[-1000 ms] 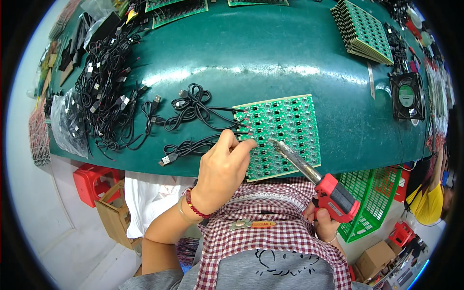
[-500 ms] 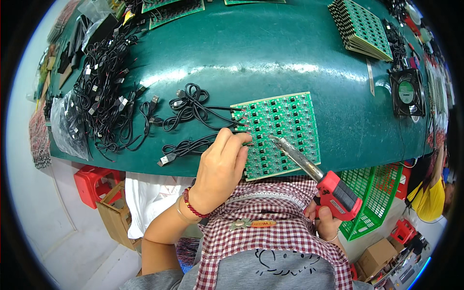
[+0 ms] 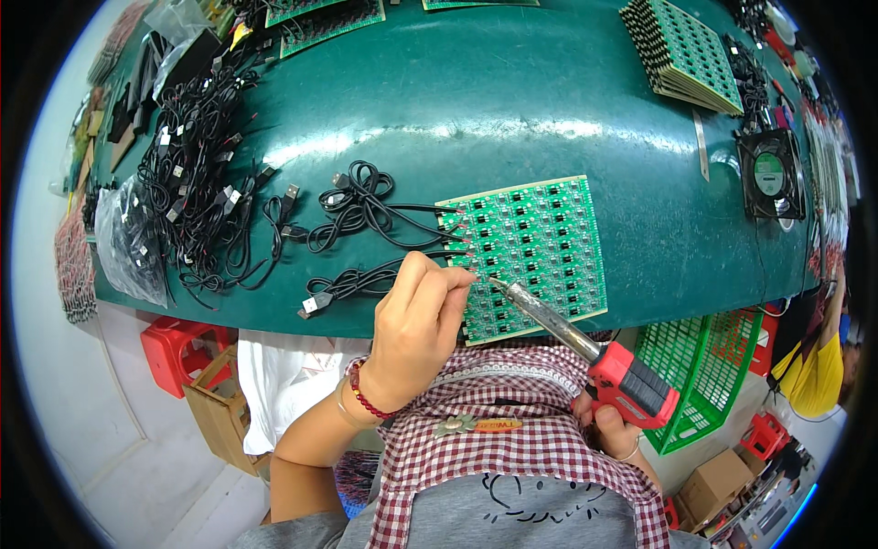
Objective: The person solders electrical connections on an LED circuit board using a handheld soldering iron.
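Note:
A green circuit board panel (image 3: 544, 242) with rows of small black parts lies near the table's front edge. My left hand (image 3: 416, 320) is closed in a pinch at the panel's left edge, on the wire end of a black USB cable (image 3: 352, 280); the fingertips partly hide that end. In my right hand (image 3: 615, 428) is a soldering iron with a red and black handle (image 3: 636, 386). Its metal tip points left, just beside my left fingertips and over the panel. Further black cables (image 3: 358, 203) reach the panel's upper left edge with their thin wires.
A large heap of black USB cables (image 3: 197, 165) covers the table's left side, beside a clear plastic bag (image 3: 131, 236). Stacked circuit panels (image 3: 684, 57) stand at the far right, with a black fan (image 3: 770, 176) nearer. A green basket (image 3: 700, 371) sits below the table edge.
The soldering iron has moved left and slightly toward me, bringing its tip close to my left fingertips. My left hand has stayed nearly in place, still pinching at the panel's edge.

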The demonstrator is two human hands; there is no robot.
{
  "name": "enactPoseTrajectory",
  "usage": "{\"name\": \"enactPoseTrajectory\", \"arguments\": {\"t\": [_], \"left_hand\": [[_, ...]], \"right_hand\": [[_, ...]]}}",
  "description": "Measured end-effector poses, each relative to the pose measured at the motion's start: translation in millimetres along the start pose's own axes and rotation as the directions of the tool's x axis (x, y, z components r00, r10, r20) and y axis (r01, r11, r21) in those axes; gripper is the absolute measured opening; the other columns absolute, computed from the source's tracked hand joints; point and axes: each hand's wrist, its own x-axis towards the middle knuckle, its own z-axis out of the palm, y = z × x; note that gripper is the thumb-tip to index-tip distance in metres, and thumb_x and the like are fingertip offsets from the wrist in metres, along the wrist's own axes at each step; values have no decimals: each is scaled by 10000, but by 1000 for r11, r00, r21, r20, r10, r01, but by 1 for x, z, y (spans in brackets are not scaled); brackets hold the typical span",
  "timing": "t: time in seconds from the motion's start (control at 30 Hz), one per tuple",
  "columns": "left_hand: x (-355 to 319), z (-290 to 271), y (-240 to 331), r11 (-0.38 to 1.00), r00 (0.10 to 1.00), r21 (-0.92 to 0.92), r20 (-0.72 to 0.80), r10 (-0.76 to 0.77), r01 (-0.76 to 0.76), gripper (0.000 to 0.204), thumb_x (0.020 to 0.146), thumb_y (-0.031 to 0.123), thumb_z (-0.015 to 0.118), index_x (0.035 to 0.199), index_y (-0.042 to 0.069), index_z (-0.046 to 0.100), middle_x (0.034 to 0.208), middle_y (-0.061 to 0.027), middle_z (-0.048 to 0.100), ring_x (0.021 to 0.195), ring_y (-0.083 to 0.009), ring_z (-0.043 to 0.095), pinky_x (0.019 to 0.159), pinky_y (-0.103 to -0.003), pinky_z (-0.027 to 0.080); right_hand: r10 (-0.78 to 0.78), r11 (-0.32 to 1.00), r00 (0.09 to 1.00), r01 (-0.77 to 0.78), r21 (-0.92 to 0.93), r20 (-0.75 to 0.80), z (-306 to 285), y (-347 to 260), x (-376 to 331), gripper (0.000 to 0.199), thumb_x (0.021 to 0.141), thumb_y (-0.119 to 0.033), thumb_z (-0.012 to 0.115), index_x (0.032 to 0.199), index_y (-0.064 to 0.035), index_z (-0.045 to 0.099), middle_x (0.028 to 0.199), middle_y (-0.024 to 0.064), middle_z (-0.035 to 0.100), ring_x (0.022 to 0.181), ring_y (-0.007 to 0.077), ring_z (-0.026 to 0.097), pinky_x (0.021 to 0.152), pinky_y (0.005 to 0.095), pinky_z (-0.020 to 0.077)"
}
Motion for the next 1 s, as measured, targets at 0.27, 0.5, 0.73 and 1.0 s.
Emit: {"name": "enactPoseTrajectory", "arguments": {"t": [0.27, 0.5, 0.73, 1.0], "left_hand": [[-2, -3, 3, 1000, 1000, 4, 5, -7, 7, 140, 775, -86, 642, 876, 10, 626, 751, -52, 480, 561, -117, 457, 461, -245, 362], [-1, -4, 2, 1000, 998, 3, 63, -2, 2, 198, 754, -99, 623, 925, 0, 615, 770, -97, 463, 617, -216, 528, 530, -313, 438], [2, -8, 6, 966, 980, -198, 146, -139, 166, 108, 844, -61, 576, 926, -8, 624, 759, -28, 477, 596, -65, 460, 509, -203, 365], [1, -15, 8, 629, 847, -569, 384, -367, 530, 134, 904, 6, 550, 1030, -20, 587, 842, 16, 505, 675, -31, 460, 586, -173, 408]], "right_hand": [[-28, 999, 999, 27, -47, -39, 0, 6, -3, 340, 785, -93, 694, 1061, 59, 566, 851, 144, 655, 741, 201, 659, 671, 310, 543], [-38, 999, 997, 36, -29, -68, 4, 2, -3, 346, 819, -172, 678, 1062, 49, 571, 830, 133, 650, 730, 196, 647, 664, 315, 530], [-42, 996, 995, 49, 75, -93, 17, -21, 14, 417, 883, -402, 580, 882, 14, 590, 729, 96, 595, 641, 147, 549, 580, 279, 448], [44, 999, 991, -40, 28, -123, 19, -37, 23, 555, 841, -543, 568, 792, 10, 585, 704, 73, 579, 610, 116, 518, 551, 247, 416]]}}
